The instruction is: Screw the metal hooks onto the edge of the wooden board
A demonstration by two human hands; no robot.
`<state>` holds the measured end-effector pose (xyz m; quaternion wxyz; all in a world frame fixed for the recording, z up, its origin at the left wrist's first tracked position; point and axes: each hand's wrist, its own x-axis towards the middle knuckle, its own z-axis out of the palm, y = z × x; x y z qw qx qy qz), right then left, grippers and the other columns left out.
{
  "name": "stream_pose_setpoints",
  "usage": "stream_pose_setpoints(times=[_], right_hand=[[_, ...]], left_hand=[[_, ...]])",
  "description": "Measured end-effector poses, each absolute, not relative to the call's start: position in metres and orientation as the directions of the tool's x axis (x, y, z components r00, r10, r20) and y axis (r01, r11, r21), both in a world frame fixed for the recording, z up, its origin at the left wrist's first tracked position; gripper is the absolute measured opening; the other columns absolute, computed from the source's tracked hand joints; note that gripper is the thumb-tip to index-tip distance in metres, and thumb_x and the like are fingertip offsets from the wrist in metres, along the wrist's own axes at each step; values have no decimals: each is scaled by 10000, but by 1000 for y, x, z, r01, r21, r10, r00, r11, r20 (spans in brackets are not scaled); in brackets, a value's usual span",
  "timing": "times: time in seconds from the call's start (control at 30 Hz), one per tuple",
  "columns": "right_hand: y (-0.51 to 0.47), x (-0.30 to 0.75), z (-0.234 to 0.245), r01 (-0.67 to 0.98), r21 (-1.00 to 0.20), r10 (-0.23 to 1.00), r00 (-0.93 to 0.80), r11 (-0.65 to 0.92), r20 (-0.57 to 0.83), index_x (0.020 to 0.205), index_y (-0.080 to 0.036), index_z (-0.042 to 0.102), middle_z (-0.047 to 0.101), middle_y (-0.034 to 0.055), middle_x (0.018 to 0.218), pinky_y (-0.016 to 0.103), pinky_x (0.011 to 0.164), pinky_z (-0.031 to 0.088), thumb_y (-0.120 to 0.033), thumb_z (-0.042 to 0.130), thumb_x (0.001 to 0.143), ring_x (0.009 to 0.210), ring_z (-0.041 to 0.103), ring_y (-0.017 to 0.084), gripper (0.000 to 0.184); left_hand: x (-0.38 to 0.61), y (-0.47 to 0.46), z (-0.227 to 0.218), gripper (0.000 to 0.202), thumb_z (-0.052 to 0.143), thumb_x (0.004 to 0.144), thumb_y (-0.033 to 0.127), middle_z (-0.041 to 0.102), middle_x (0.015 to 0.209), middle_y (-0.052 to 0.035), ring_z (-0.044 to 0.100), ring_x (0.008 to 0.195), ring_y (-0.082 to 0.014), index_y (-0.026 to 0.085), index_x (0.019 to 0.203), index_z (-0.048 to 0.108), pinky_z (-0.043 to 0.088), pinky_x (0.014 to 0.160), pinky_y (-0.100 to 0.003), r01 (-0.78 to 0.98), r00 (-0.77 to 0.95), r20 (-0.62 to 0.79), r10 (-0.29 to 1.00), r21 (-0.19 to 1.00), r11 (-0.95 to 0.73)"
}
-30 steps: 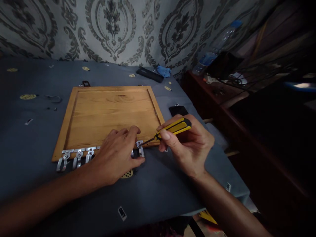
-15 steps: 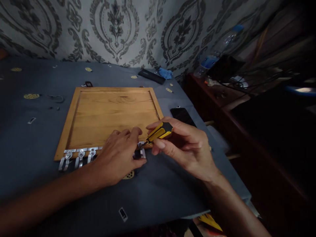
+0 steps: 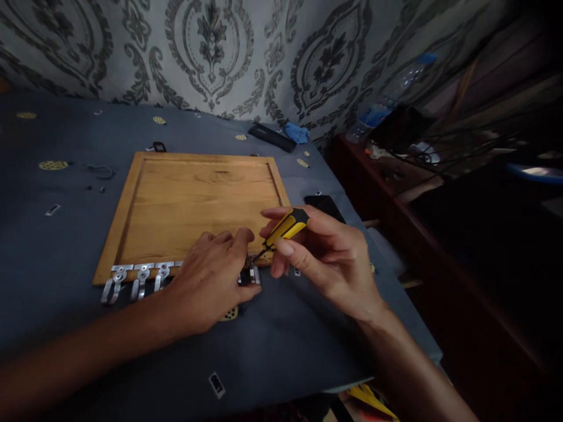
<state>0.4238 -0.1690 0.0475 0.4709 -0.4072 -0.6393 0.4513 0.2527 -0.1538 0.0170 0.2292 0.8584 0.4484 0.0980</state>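
A framed wooden board (image 3: 197, 205) lies on the cloth-covered table, with silver double hooks (image 3: 141, 280) fixed by screws along its near edge. My left hand (image 3: 211, 272) rests over that edge, thumb and fingers closed around another metal hook (image 3: 254, 275) near the right corner; part of the hook is hidden. In my right hand (image 3: 334, 255) is a small yellow-and-black screwdriver (image 3: 287, 227), pinched between thumb and fingers. Its shaft slants down to the left, and the tip meets the hook's upper plate, though the screw head itself is too small to make out.
A phone (image 3: 323, 205) lies right of the board. Behind it are a black case (image 3: 272, 137) and a crumpled blue cloth (image 3: 297, 132). A loose hook (image 3: 103, 172) and small bits lie left. A plastic bottle (image 3: 373, 111) stands on the brown side furniture.
The screwdriver handle has turned slightly and stands a little higher, showing more of its shaft. My left hand keeps its place on the hook. The whole view has shifted slightly.
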Motion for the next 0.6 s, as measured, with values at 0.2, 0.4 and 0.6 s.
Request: stream_pose_setpoints(times=[0.2, 0.4, 0.6], right_hand=[[-170, 421, 40, 130, -948, 955, -112, 289, 276, 797, -188, 641, 638, -32, 711, 194, 389, 466, -340, 819, 749, 445, 576, 64, 238], [-169, 424, 45, 123, -951, 954, -132, 284, 268, 844, -211, 622, 669, -23, 791, 212, 450, 514, -330, 798, 773, 491, 600, 77, 224], [-169, 428, 44, 176, -921, 929, -193, 349, 315, 826, -189, 671, 636, -20, 748, 214, 474, 507, -310, 755, 824, 488, 597, 72, 147]], left_hand=[[251, -155, 13, 393, 719, 757, 314, 673, 1016, -74, 626, 1025, -335, 197, 1063, 504, 448, 858, -471, 713, 572, -4, 820, 497, -495], [253, -154, 16, 452, 727, 769, 324, 678, 1055, -95, 614, 1072, -336, 180, 1127, 494, 445, 888, -477, 732, 584, -43, 810, 460, -503], [252, -155, 15, 492, 745, 757, 317, 683, 1066, -90, 622, 1066, -330, 188, 1147, 472, 454, 883, -470, 729, 580, -21, 814, 460, -507]])
